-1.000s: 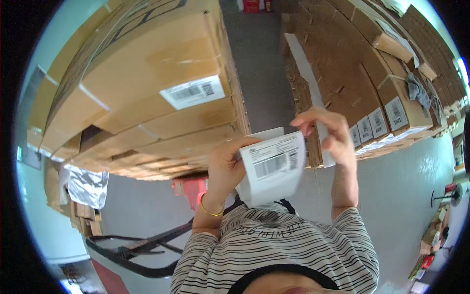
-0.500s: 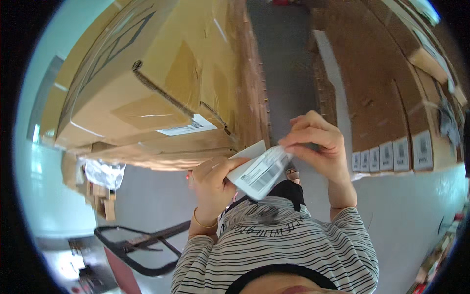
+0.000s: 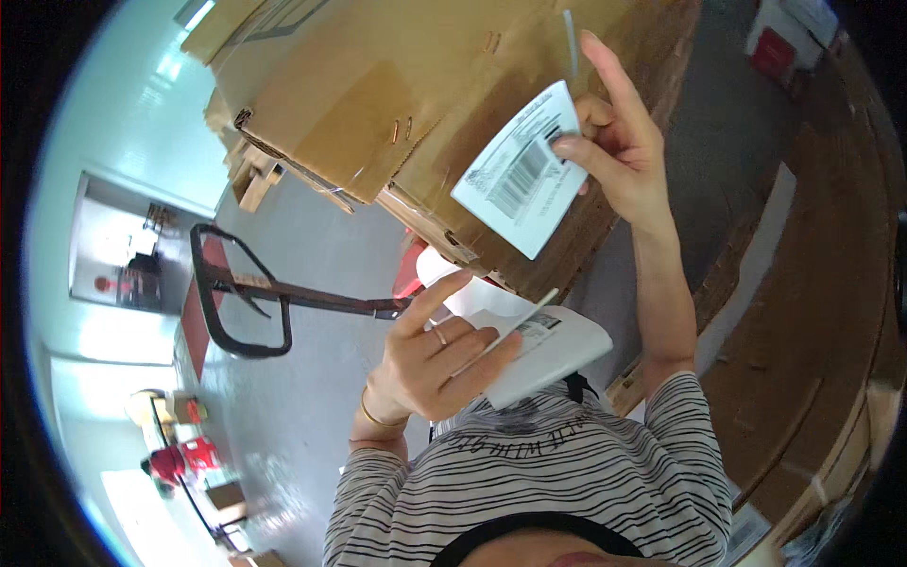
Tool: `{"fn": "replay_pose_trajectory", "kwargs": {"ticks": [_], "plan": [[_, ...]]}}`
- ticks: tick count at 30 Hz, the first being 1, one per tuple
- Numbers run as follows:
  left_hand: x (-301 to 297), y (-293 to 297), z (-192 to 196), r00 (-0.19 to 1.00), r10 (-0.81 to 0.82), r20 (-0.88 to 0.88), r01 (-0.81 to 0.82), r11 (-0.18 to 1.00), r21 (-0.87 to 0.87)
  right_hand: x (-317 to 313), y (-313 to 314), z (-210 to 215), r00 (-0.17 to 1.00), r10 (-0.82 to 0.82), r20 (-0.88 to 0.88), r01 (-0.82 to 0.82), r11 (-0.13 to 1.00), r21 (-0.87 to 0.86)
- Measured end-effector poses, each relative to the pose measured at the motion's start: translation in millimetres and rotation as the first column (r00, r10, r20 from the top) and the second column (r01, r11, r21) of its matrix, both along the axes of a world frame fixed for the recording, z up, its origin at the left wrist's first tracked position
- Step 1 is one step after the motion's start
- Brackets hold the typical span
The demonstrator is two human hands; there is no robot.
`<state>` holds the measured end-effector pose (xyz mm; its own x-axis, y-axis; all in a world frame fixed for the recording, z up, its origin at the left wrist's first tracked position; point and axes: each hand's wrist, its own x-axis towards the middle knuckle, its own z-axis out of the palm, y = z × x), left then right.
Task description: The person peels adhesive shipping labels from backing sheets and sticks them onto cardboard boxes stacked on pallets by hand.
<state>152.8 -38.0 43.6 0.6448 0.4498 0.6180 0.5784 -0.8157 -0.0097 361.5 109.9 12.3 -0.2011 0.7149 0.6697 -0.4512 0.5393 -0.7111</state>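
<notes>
In my right hand [image 3: 628, 161] is a white barcode label [image 3: 520, 180], pinched at its right edge between thumb and fingers. The label is held up over the side of a large brown cardboard box [image 3: 340, 85]; I cannot tell whether it touches the cardboard. My left hand [image 3: 430, 364], lower down in front of my striped shirt, grips a curled strip of white labels [image 3: 562, 359] between its fingers. Its index finger is stretched out toward the box's lower corner. Part of the strip is hidden behind the left fingers.
The black handle of a pallet jack [image 3: 293, 298] stands at the left on the grey floor [image 3: 331, 387]. More brown cartons [image 3: 803, 378] line the right side, across a narrow aisle. A doorway [image 3: 123, 246] shows at the far left, with red items [image 3: 189, 458] below it.
My right hand has moved up, carrying a label apart from the strip in my left hand. My view has turned, bringing the box and pallet jack handle further right and up.
</notes>
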Motion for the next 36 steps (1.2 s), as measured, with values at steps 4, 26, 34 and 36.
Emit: {"fn": "replay_pose_trajectory", "kwargs": {"ticks": [4,26,34,36], "plan": [[24.0,9.3,11.7,0.993,0.039,-0.109,-0.044,0.998,-0.042,-14.5,20.9,-2.5,0.998,-0.021,-0.052,0.018,0.999,-0.050],[39.7,45.4,18.3,0.989,0.120,-0.089,-0.132,0.982,-0.137,-35.4,22.5,-5.5,0.991,0.086,-0.107,-0.097,0.990,-0.102],[32.2,49.7,15.0,0.976,0.174,-0.134,-0.190,0.975,-0.118,-35.5,18.7,-0.9,0.995,0.060,-0.083,-0.071,0.988,-0.140],[30.1,52.7,11.0,0.973,0.174,-0.150,-0.193,0.974,-0.123,-35.0,18.0,0.8,1.000,0.022,-0.014,-0.023,0.991,-0.135]]}}
